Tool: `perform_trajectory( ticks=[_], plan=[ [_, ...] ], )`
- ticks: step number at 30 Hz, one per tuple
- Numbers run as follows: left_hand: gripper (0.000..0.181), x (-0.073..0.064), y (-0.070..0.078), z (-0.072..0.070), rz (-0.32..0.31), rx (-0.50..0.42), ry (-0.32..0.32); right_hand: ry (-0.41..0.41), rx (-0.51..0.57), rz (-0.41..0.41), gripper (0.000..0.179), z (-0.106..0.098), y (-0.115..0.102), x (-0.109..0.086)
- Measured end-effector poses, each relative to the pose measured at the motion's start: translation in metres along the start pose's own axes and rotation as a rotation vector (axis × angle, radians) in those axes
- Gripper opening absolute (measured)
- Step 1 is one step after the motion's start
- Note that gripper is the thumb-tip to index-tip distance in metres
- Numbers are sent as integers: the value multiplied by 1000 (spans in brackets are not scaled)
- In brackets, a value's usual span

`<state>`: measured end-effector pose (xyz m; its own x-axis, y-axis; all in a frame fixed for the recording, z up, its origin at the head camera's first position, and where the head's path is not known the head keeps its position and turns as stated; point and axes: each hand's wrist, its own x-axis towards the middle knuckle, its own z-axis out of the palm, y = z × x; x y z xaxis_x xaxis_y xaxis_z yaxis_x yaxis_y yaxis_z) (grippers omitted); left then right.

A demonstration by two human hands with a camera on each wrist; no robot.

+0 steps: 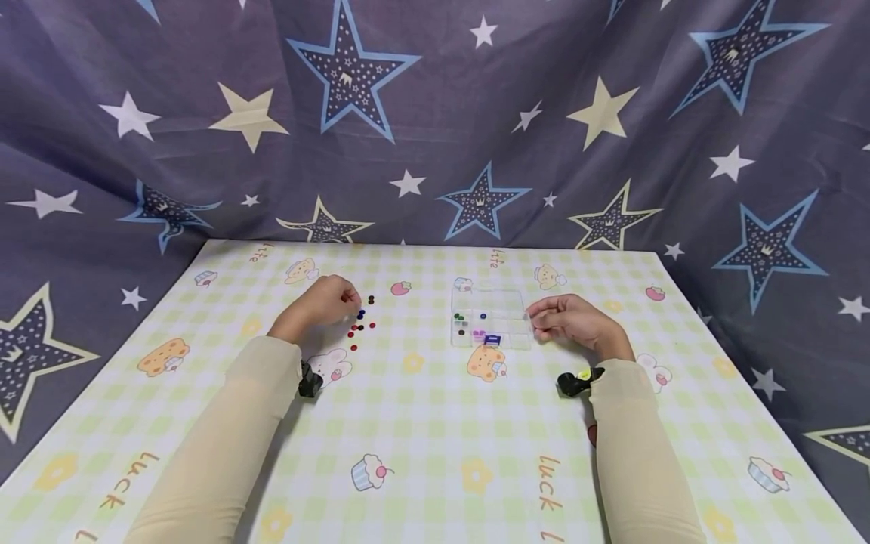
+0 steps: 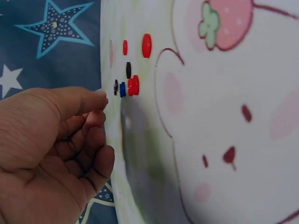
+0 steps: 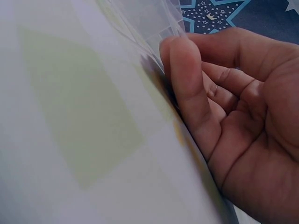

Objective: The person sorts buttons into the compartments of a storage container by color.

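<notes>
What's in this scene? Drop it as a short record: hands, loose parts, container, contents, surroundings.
left_hand: left hand beside the loose pieces, fingers bent; can't tell whether it holds one
right_hand: right hand pinches the right edge of the clear case
loose: small red pieces, blue pieces, dark pieces, scattered on the cloth
container: clear case
contents: green pieces at left, lone blue piece, pink pieces
surface: checkered cloth with cartoon prints
backdrop: dark curtain with stars
</notes>
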<state>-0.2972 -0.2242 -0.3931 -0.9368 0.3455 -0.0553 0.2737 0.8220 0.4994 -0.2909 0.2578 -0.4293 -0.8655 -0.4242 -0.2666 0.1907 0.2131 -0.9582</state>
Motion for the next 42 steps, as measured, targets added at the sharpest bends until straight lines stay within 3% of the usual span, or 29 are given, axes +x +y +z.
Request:
perform_trajectory(
  ticks=[12,19,26,33,42],
  plan=[
    [16,4,3,6,-73,18,-23,8,11,3,33,0,0,1],
    [17,2,12,5,-71,10,-76,13,12,10,33,0,0,1],
    [16,0,6,4,-58,29,-116,-1,8,0,35,0,-1,2],
    [16,0,1,7,-82,8,-81,-1,8,-6,35,0,0,2],
    [23,-1,8,11,-92,-32,-64,1,7,-20,35,1,0,0]
  ],
)
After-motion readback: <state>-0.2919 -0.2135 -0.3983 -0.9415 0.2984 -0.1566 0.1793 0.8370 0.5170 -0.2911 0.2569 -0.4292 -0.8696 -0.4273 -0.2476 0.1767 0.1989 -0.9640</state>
